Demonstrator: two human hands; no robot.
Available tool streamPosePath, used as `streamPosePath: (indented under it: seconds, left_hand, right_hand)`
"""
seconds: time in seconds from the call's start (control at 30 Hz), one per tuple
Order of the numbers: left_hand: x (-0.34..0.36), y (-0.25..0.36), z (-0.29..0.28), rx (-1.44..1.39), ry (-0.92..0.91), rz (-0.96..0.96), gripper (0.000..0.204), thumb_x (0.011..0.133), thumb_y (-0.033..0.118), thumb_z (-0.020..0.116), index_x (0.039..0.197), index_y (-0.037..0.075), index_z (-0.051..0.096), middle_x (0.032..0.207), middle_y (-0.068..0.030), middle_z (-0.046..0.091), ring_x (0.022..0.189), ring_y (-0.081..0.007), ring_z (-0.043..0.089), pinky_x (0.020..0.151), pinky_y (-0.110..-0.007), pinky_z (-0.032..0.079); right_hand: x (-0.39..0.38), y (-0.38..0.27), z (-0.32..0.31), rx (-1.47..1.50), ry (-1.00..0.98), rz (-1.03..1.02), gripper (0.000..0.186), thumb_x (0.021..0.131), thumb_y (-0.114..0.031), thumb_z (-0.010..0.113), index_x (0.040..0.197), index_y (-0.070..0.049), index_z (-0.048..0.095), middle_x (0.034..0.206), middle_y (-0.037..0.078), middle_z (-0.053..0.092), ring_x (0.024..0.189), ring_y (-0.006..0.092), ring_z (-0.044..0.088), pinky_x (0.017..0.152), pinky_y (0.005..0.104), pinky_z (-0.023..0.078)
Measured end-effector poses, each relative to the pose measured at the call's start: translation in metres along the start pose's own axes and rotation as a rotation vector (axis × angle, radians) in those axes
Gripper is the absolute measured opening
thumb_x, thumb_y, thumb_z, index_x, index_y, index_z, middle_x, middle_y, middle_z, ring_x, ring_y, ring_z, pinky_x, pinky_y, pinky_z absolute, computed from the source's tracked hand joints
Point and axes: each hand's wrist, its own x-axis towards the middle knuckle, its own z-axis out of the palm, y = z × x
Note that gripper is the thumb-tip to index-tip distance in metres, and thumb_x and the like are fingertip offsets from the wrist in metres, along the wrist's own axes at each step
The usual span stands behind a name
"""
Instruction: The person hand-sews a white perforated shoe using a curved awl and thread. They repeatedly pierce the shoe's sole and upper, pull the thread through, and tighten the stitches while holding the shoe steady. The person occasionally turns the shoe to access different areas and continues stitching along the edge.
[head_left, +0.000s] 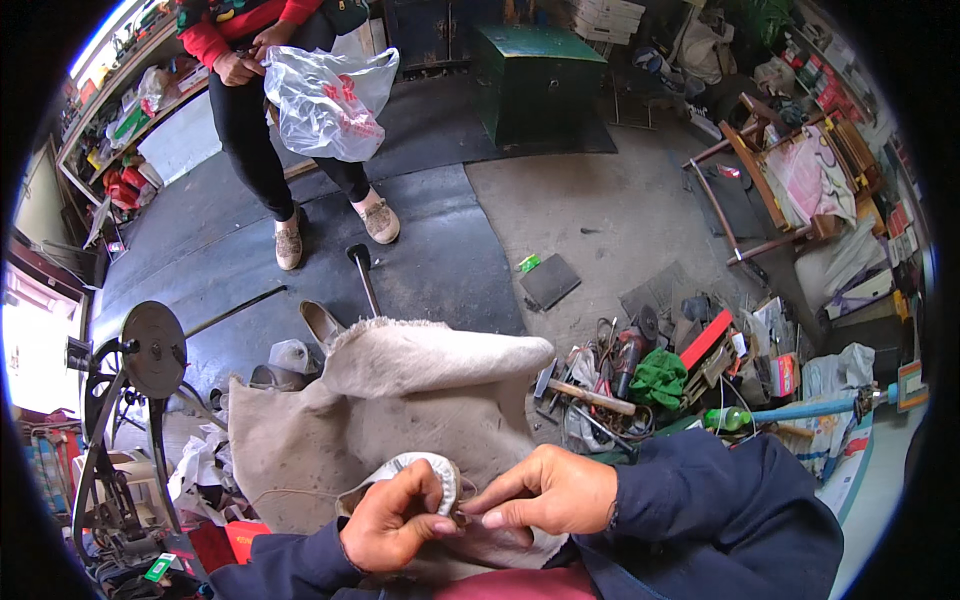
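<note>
Dark sleeves [720, 500] lay nearest. Left hand [395, 515] had its grip on a pale-rimmed piece [448, 480], over the lap cloth [430, 425]. Right hand [560, 490] pinched narrow beside its edge; contents couldn't be told.

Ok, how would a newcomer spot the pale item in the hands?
Start at the big beige cloth in the picture's lower middle. Near its lower edge, the left hand and right hand meet at a pale item, partly covered. Its curved, whitish, band-like rim sets it apart from the duller, broad cloth behind it.
</note>
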Motion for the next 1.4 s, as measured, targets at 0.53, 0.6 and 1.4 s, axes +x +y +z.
streamPosePath:
  seconds: [0.53,0.6,1.4]
  left_hand:
    - [0.006,0.007,-0.01,0.128,0.006,0.069,0.022,0.093,0.007,0.068,0.098,0.004,0.047,0.08,-0.0078,0.047,0.075,-0.0179,0.045,0.07,-0.034,0.043]
    - [0.001,0.01,-0.007,0.069,0.045,0.007,0.024,0.092,0.01,0.071,0.098,0.004,0.048,0.083,-0.0079,0.048,0.078,-0.0182,0.047,0.072,-0.034,0.043]
    - [-0.019,-0.085,0.022,-1.259,-0.082,0.196,0.073,0.087,0.029,0.077,0.147,0.0,0.045,0.142,-0.0177,0.058,0.131,-0.0312,0.056,0.115,-0.046,0.041]
  right_hand:
    - [0.003,-0.011,0.005,-0.063,0.11,-0.004,0.025,0.097,-0.007,0.068,0.121,0.001,0.072,0.085,0.004,0.072,0.073,0.0082,0.063,0.069,0.0248,0.051]
    - [0.0,-0.015,0.004,-0.173,0.123,0.037,0.025,0.097,-0.006,0.068,0.121,-0.001,0.073,0.089,0.003,0.073,0.075,0.0076,0.063,0.071,0.0254,0.052]
    - [-0.028,0.017,-0.015,-0.321,0.157,-0.209,0.031,0.097,-0.003,0.065,0.127,-0.004,0.071,0.087,0.001,0.069,0.075,0.0074,0.059,0.069,0.0246,0.049]
